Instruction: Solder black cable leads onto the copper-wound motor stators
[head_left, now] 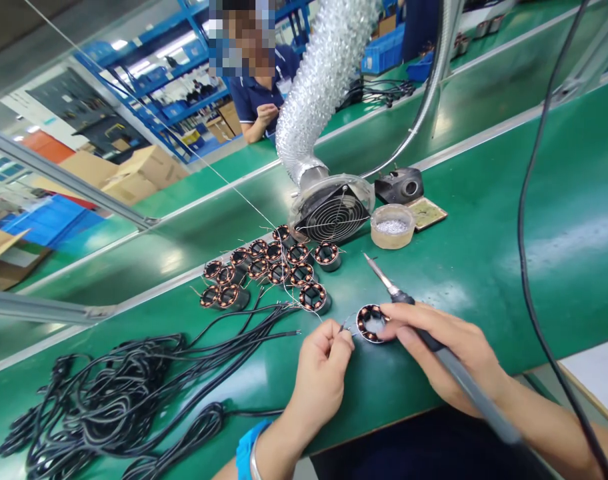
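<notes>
Well, the round tub [391, 239] holds silvery bits [394, 227].

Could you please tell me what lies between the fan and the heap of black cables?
In the head view, a cluster of copper-wound rings stands between the fan and the heap of black cables.

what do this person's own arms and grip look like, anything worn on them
The left grip is gloveless, with a bright blue band and silvery bangle on the left arm. The right grip is gloveless too; no sleeve shows on the right arm.
</notes>
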A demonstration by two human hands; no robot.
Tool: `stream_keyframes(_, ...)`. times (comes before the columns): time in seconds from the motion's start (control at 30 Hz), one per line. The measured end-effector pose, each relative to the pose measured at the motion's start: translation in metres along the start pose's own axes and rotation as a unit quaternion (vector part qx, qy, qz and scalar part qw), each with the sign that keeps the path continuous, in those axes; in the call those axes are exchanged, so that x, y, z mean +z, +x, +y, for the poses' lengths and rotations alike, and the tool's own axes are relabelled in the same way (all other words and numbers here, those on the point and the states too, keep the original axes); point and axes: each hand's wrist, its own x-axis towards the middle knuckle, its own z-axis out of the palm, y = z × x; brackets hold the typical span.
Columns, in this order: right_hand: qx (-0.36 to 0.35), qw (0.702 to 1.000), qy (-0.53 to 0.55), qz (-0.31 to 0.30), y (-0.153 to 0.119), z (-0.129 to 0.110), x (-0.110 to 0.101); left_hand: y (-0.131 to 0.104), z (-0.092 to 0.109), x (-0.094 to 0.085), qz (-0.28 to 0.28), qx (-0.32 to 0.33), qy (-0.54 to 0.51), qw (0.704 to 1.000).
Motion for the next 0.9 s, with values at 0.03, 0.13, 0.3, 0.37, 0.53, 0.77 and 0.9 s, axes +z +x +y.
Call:
stream_keyframes(0.03,0.007,1.0,0.004,-0.001,-0.002,-0.003,-0.007,0.0,0.001,0.0,0.001,0.003,0.004,1.0)
stream_keyframes(0.13,0.014,0.999,0.025,-0.023,-0.007,-0.01,-0.025,0.0,0.002,0.0,0.001,0.005,0.013,1.0)
stream_keyframes(0.3,0.05,0.997,0.054,0.005,-0.014,-0.011,-0.033,0.0,0.002,0.0,0.002,0.01,0.02,1.0)
stream_keyframes(0.37,0.055,0.997,0.054,0.016,-0.013,-0.01,-0.029,0.0,0.001,0.0,0.003,0.013,0.023,1.0)
stream_keyframes(0.53,0.054,0.997,0.058,0.02,-0.007,-0.009,-0.022,0.001,0.0,0.0,0.009,0.021,0.04,0.999)
stream_keyframes(0.77,0.054,0.996,0.064,0.013,-0.005,-0.01,-0.02,-0.001,0.0,0.0,0.014,0.028,0.044,0.999)
stream_keyframes(0.9,0.041,0.997,0.065,0.004,-0.006,-0.01,-0.022,-0.002,-0.001,0.0,0.018,0.035,0.043,0.998)
